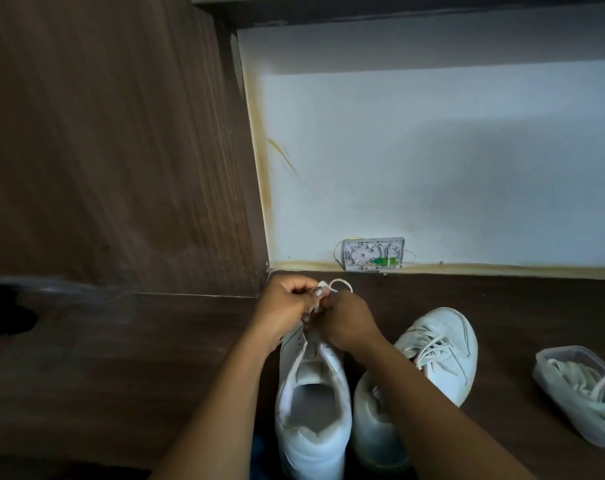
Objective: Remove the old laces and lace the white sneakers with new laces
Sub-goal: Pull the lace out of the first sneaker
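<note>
Fingers of left hand point(287, 303) and right hand point(346, 320) clamped on thin white lace point(339, 283), frame centre, loop above white leather sneaker point(311, 410) at lower centre. Second, laced white sneaker point(446, 355) just right of it.

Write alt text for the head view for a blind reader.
The left hand and right hand pinch a white lace above the front of a mostly unlaced white sneaker. A second, laced sneaker lies to its right; a clear container holding laces stands farther right.
</note>
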The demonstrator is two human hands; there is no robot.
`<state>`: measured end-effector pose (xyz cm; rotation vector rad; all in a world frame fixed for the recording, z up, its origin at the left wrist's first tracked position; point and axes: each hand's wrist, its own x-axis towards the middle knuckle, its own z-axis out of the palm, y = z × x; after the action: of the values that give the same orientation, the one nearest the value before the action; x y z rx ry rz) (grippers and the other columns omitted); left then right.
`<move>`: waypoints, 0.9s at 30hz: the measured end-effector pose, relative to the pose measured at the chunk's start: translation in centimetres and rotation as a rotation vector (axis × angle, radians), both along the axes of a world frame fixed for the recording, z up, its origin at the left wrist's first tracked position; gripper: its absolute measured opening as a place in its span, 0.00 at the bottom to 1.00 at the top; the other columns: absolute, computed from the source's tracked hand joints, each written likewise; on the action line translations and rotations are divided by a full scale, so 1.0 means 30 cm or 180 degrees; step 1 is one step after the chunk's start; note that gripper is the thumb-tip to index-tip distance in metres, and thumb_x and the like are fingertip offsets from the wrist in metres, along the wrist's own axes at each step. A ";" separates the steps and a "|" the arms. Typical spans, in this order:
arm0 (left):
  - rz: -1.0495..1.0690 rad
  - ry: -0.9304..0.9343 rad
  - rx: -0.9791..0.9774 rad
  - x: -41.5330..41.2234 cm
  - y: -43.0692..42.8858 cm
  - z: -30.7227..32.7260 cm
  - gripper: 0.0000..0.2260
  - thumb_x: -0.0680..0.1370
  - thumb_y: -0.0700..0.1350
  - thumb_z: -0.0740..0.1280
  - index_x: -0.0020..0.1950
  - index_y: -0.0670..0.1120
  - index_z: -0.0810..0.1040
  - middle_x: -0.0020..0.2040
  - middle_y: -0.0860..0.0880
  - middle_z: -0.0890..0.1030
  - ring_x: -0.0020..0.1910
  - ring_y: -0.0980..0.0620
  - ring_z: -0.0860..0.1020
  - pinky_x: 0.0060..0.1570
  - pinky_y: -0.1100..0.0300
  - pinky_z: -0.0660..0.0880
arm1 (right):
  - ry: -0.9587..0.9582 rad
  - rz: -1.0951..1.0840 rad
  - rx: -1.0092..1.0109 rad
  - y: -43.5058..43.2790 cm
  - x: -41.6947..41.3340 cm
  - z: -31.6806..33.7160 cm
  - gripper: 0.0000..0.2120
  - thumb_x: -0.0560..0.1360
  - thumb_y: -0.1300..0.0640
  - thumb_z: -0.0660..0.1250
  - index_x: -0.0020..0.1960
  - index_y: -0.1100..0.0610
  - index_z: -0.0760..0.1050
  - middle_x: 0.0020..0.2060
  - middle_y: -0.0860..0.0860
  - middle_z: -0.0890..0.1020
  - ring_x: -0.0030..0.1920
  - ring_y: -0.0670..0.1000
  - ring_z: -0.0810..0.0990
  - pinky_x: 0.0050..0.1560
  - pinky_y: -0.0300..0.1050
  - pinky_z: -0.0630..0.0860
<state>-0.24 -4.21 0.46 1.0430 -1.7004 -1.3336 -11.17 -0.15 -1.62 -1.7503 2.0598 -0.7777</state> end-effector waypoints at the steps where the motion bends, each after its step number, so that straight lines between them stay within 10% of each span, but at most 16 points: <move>1: 0.0129 -0.0017 -0.0085 0.002 -0.004 0.002 0.09 0.76 0.33 0.66 0.43 0.46 0.81 0.34 0.52 0.78 0.30 0.62 0.74 0.31 0.71 0.69 | 0.0223 -0.0048 0.0016 -0.005 -0.002 0.000 0.12 0.74 0.52 0.68 0.48 0.61 0.80 0.47 0.58 0.82 0.50 0.56 0.79 0.43 0.41 0.68; 18: -0.0307 -0.1789 -0.0021 0.019 -0.018 -0.050 0.12 0.63 0.29 0.64 0.40 0.43 0.79 0.34 0.45 0.72 0.36 0.52 0.70 0.37 0.60 0.64 | 0.0656 -0.0103 0.0386 -0.001 -0.022 0.038 0.09 0.76 0.60 0.61 0.39 0.61 0.75 0.50 0.60 0.81 0.54 0.59 0.78 0.49 0.43 0.70; 22: -0.0207 -0.1722 -0.0129 0.019 -0.018 -0.049 0.10 0.66 0.29 0.66 0.38 0.44 0.80 0.34 0.48 0.78 0.35 0.51 0.76 0.35 0.63 0.69 | -0.0971 -0.0413 0.0067 0.002 -0.026 0.014 0.15 0.75 0.57 0.65 0.31 0.61 0.73 0.31 0.55 0.77 0.36 0.51 0.75 0.37 0.43 0.71; 27: -0.0098 -0.1025 -0.0141 0.031 -0.022 -0.057 0.12 0.75 0.33 0.67 0.34 0.45 0.77 0.27 0.51 0.75 0.26 0.57 0.70 0.31 0.63 0.67 | -0.2976 0.0066 -0.0214 0.028 0.001 0.070 0.08 0.79 0.62 0.63 0.53 0.56 0.80 0.41 0.51 0.81 0.37 0.40 0.78 0.35 0.28 0.74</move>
<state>0.68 -4.86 -1.24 1.2632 -1.9773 -1.1885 -11.14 0.68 0.49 -1.0791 1.3714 -1.3366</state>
